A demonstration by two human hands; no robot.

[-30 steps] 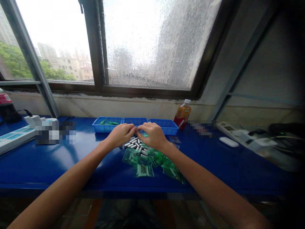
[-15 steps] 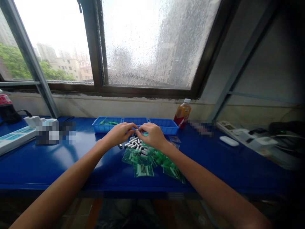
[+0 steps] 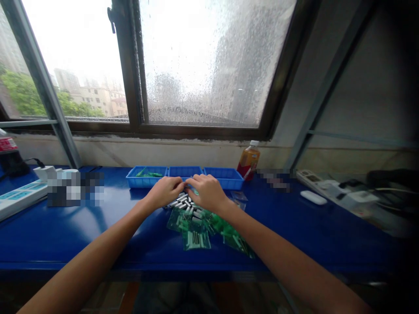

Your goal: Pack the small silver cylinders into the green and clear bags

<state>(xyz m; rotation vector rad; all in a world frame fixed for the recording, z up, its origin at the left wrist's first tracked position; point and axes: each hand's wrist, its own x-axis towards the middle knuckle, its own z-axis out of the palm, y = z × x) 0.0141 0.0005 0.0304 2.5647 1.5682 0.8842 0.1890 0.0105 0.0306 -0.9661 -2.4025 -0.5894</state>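
My left hand [image 3: 166, 191] and my right hand [image 3: 206, 190] meet over the table, fingertips pinched close together. Whatever lies between them is too small and too hidden to name. Just under the fingers spreads a pile of small silver and black bars [image 3: 185, 203]. Nearer to me lie small clear bags with green contents [image 3: 225, 226]. One flat clear bag [image 3: 196, 240] at the front holds several thin strips. Behind my hands stand three joined blue trays; the left tray [image 3: 132, 180] has green pieces in it.
A drink bottle [image 3: 248, 161] stands behind the right tray [image 3: 225, 179]. Power strips lie at the left [image 3: 22, 194] and right [image 3: 340, 194]. A white oblong object [image 3: 313, 197] rests on the blue table [image 3: 131, 244]. A dark drink bottle [image 3: 9, 152] is at far left.
The whole view has shifted slightly, so the scene sits lower. My hands have drawn a little closer together, the fingers still pinched over the pile.
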